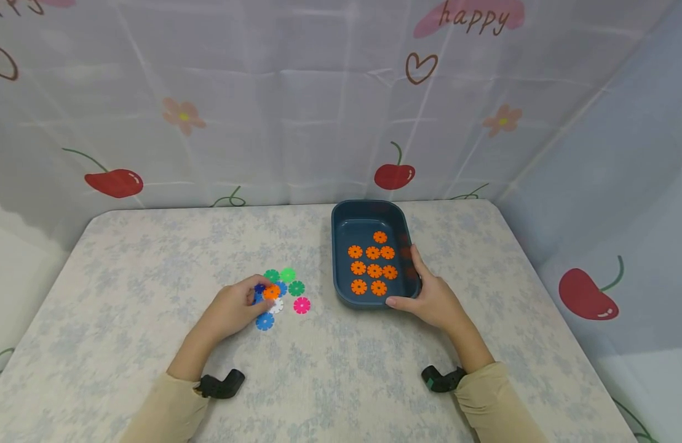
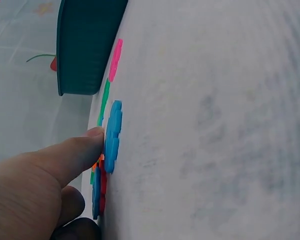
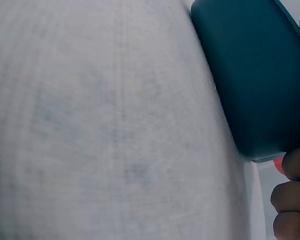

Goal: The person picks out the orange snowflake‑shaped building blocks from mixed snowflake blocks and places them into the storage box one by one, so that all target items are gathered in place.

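Note:
My left hand (image 1: 237,307) is over a small group of colourful notched plastic discs, with an orange disc (image 1: 271,291) between its thumb and forefinger. Around it lie a pink disc (image 1: 302,305), a white disc (image 1: 277,306), green discs (image 1: 296,288) and blue discs (image 1: 265,321). In the left wrist view the thumb (image 2: 75,155) overlaps the edge of a blue disc (image 2: 113,137). My right hand (image 1: 435,299) grips the dark blue tray (image 1: 341,299) at its near right corner, thumb at the near rim and fingers along the right side. Inside lie several orange discs (image 1: 374,271).
A pale patterned cloth covers the table (image 1: 341,375). Behind the tray, a printed curtain (image 1: 296,123) hangs at the table's back edge. Each wrist wears a black camera mount, one on the left (image 1: 222,384) and one on the right (image 1: 443,379).

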Available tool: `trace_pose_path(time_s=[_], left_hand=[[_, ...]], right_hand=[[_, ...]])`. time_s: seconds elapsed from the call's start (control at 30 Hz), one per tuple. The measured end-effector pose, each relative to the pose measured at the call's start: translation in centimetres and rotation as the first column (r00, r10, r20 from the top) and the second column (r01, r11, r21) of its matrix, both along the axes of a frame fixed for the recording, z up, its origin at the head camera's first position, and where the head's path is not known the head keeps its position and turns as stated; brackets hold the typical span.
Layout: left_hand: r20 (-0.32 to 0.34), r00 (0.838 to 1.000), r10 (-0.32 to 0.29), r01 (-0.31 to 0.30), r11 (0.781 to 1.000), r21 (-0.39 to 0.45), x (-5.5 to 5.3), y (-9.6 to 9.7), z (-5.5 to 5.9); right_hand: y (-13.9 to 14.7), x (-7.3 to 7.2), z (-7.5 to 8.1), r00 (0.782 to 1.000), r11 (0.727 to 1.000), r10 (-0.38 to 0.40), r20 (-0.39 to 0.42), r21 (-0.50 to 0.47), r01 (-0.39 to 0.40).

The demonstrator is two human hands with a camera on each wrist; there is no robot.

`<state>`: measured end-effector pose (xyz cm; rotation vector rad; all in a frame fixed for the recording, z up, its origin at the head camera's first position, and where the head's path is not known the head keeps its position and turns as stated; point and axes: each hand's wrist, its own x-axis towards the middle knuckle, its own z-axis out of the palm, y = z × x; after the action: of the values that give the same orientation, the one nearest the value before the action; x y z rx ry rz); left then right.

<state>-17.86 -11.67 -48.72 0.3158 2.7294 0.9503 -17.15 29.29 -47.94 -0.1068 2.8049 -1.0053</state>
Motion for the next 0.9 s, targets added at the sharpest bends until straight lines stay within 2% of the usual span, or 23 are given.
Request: trace_pose_path(time_s=[0.17, 0.4, 0.73, 0.9], left_hand=[[-0.021, 1.0, 0.004, -0.004, 1.0, -0.019, -0.1, 0.3, -0.1], [-0.023, 0.999, 0.024, -0.025, 1.0, -0.012, -0.2, 0.8, -0.2], [-0.011, 1.0, 0.02, -0.02, 1.0, -0.019, -0.2, 1.2, -0.1], [-0.026, 0.999, 0.022, -0.023, 0.999, -0.029, -0.2, 1.2, -0.3]], right_hand=[[0.0, 0.0, 0.0, 1.0, 1.0, -0.002, -0.001, 0.001, 0.002], [-0.1, 0.0, 0.1, 1.0, 1.0, -0.003, 0.006, -0.004, 0.003], [-0.1, 0.1, 0.1, 1.0, 1.0, -0.003, 0.007, -0.019, 0.003], [-0.1, 0.1, 0.2, 1.0, 1.0, 0.004, 0.001, -0.02, -0.004]])
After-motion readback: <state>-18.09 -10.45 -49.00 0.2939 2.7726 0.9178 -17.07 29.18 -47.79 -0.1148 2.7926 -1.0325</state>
